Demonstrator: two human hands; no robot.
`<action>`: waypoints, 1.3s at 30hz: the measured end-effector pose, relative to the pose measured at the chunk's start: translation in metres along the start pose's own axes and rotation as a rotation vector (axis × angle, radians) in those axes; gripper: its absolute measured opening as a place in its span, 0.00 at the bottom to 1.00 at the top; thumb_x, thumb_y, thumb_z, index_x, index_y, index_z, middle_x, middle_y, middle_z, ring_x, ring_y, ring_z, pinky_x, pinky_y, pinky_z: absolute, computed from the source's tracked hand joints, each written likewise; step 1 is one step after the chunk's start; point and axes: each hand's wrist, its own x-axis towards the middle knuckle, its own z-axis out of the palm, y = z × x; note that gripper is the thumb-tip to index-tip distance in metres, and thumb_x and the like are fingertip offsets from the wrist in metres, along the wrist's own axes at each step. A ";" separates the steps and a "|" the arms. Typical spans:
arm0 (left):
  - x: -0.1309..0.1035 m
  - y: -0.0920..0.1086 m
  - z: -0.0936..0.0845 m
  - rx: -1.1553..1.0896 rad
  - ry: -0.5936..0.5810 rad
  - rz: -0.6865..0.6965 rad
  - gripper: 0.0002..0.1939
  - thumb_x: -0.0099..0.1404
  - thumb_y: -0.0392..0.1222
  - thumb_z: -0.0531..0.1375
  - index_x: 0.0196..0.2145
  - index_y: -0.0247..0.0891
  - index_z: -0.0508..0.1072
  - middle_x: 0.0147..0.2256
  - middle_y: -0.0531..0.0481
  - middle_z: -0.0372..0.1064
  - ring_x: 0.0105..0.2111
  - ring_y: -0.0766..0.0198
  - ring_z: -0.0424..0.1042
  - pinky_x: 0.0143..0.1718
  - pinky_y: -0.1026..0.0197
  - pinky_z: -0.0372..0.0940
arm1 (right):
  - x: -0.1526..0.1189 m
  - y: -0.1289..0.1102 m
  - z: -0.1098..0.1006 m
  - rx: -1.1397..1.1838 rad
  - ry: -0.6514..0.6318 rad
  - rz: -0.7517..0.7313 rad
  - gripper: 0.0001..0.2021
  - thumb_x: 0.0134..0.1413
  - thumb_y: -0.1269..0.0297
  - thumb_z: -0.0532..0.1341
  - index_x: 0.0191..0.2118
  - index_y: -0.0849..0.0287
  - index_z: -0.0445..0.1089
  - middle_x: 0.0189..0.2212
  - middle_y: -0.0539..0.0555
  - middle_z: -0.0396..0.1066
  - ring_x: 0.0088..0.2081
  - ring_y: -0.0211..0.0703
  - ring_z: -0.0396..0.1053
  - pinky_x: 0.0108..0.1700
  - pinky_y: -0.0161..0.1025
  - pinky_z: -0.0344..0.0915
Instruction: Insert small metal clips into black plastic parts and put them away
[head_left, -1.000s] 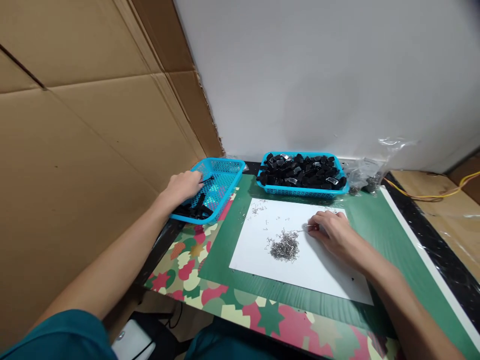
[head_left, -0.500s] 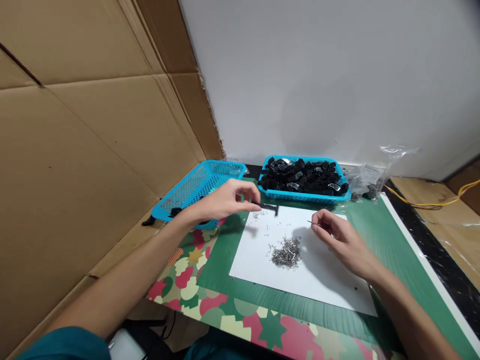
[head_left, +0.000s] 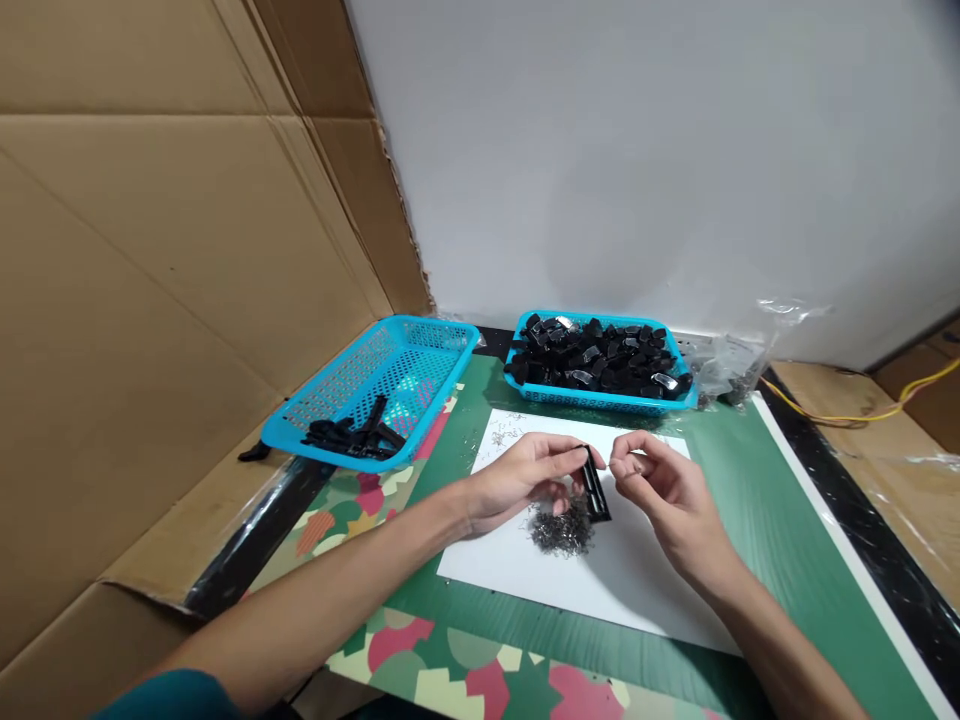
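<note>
My left hand [head_left: 525,480] grips a narrow black plastic piece [head_left: 597,495] by its upper end, tilted over the white sheet [head_left: 637,590]. A grooved side of the piece shows. Close to its right stands my right hand [head_left: 671,500], thumb and fingertips pinched together; whatever lies between them is too small to make out. Below the black piece is a heap of small bent metal wires [head_left: 561,532], partly covered by my left hand. A few loose wires [head_left: 504,432] lie scattered near the sheet's far left corner.
At the left, a blue basket [head_left: 442,400] holds several long black pieces [head_left: 360,435]. Another blue basket [head_left: 600,400] at the back is heaped with black parts [head_left: 600,355]. Clear plastic bags [head_left: 731,365] stand beside it. Cardboard [head_left: 187,250] walls the left side.
My left hand has carried the black piece toward me and right, turning it downward beside my right hand. Long black pieces in the left basket are now uncovered.
</note>
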 end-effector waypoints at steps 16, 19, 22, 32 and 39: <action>-0.011 -0.013 0.016 0.119 0.157 0.224 0.19 0.68 0.54 0.69 0.42 0.37 0.71 0.20 0.60 0.60 0.20 0.72 0.57 0.21 0.69 0.50 | -0.010 -0.005 0.018 -0.203 0.091 0.012 0.13 0.68 0.51 0.64 0.39 0.56 0.73 0.21 0.44 0.54 0.24 0.36 0.52 0.27 0.36 0.49; -0.012 -0.013 0.015 0.141 0.182 0.230 0.19 0.69 0.56 0.68 0.41 0.37 0.71 0.20 0.60 0.59 0.20 0.71 0.57 0.22 0.68 0.50 | -0.010 -0.004 0.018 -0.235 0.087 0.015 0.13 0.67 0.51 0.65 0.40 0.56 0.74 0.21 0.44 0.55 0.25 0.37 0.53 0.28 0.36 0.51; -0.013 -0.011 0.014 0.133 0.173 0.212 0.19 0.69 0.57 0.67 0.40 0.38 0.70 0.20 0.60 0.58 0.20 0.72 0.56 0.21 0.68 0.50 | -0.010 -0.003 0.016 -0.270 0.075 0.011 0.13 0.67 0.51 0.65 0.40 0.56 0.76 0.22 0.45 0.59 0.25 0.38 0.55 0.28 0.36 0.53; -0.013 -0.009 0.013 0.208 0.172 0.194 0.18 0.70 0.55 0.66 0.39 0.37 0.71 0.20 0.60 0.58 0.19 0.72 0.54 0.21 0.67 0.47 | -0.012 -0.010 0.008 -0.426 0.129 -0.052 0.12 0.66 0.51 0.65 0.39 0.54 0.78 0.22 0.47 0.60 0.24 0.39 0.57 0.26 0.37 0.54; -0.012 -0.011 0.012 0.237 0.185 0.211 0.17 0.71 0.55 0.66 0.39 0.37 0.71 0.21 0.59 0.59 0.20 0.72 0.56 0.22 0.67 0.49 | -0.010 -0.010 0.009 -0.443 0.109 -0.037 0.13 0.66 0.51 0.64 0.38 0.55 0.78 0.21 0.47 0.61 0.24 0.38 0.57 0.26 0.37 0.55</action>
